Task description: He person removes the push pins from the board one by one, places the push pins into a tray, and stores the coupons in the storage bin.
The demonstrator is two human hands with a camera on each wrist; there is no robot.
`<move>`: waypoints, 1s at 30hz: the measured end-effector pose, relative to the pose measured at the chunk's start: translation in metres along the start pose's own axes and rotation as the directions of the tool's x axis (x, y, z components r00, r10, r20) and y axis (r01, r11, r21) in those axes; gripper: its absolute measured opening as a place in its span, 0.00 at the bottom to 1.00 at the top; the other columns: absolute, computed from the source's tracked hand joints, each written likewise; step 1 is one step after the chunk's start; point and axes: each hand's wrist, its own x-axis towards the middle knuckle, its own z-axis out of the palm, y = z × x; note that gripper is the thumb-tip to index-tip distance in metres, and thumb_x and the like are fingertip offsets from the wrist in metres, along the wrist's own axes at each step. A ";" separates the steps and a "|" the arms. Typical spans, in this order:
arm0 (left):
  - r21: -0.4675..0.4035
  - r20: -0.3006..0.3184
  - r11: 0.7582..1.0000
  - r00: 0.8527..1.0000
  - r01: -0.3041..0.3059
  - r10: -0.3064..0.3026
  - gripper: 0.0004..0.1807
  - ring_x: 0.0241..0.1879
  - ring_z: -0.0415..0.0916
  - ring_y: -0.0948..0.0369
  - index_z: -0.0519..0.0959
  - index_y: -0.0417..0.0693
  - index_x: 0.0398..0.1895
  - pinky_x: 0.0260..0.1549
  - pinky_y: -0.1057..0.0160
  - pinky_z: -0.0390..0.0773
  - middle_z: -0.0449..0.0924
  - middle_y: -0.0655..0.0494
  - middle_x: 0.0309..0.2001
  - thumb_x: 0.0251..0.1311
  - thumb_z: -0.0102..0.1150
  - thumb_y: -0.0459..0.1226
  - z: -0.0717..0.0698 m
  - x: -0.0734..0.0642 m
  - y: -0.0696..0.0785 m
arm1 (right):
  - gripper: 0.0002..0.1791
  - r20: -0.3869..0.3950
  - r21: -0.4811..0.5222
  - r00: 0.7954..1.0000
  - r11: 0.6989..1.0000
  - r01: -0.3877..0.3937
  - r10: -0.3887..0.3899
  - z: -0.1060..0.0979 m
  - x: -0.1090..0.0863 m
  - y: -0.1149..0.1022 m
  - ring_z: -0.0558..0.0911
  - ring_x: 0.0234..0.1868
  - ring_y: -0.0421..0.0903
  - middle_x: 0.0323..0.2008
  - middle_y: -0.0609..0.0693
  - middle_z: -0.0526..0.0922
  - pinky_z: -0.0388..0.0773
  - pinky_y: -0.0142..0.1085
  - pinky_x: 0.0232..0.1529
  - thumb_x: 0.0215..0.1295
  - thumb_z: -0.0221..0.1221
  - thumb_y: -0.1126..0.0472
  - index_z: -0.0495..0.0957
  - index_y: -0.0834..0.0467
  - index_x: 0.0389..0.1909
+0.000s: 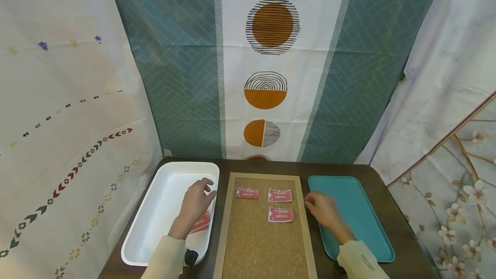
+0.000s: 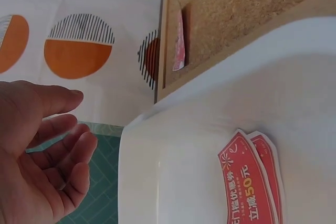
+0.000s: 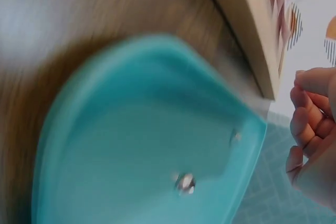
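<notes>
Three red coupons, on the upper part of a wood-framed cork board: one at left, two at right, one above the other. Board placed on a dark table, between two trays.

At least two further red coupons, overlapping, inside the white tray, toward its board side.

One left hand, above the white tray; thumb and fingers apart, loosely bent.

One right hand, between the board's right edge and the teal tray, partly over the latter; thumb and forefinger tips close together, whether pinching anything cannot be told.

Two small shiny pieces, blurred, in the teal tray.

One patterned cloth, hanging behind the table.
</notes>
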 end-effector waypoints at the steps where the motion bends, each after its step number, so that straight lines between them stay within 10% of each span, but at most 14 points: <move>1: -0.001 -0.003 1.000 1.000 -0.011 0.011 0.17 0.28 0.75 0.60 0.83 0.40 0.53 0.28 0.63 0.78 0.84 0.48 0.38 0.62 0.74 0.35 0.000 0.003 0.002 | 0.05 -0.006 0.011 1.000 1.000 0.004 -0.004 0.001 0.001 -0.004 0.85 0.33 0.47 0.32 0.47 0.87 0.83 0.48 0.39 0.62 0.73 0.66 0.87 0.56 0.35; 10: -0.021 0.041 0.997 0.996 -0.073 0.074 0.16 0.31 0.77 0.60 0.83 0.41 0.54 0.30 0.62 0.80 0.84 0.48 0.40 0.65 0.72 0.35 0.012 0.017 0.014 | 0.05 -0.019 0.048 0.999 0.998 0.034 -0.033 0.018 0.015 -0.031 0.79 0.30 0.40 0.30 0.45 0.84 0.79 0.39 0.34 0.61 0.74 0.65 0.88 0.55 0.34; 30: -0.025 0.104 0.995 0.990 -0.093 0.095 0.15 0.32 0.76 0.60 0.83 0.40 0.51 0.30 0.60 0.77 0.83 0.46 0.39 0.66 0.71 0.38 0.043 0.018 0.033 | 0.03 0.049 0.161 0.999 0.987 -0.001 -0.007 0.028 0.038 -0.069 0.79 0.33 0.40 0.31 0.43 0.86 0.76 0.49 0.47 0.66 0.72 0.62 0.87 0.52 0.35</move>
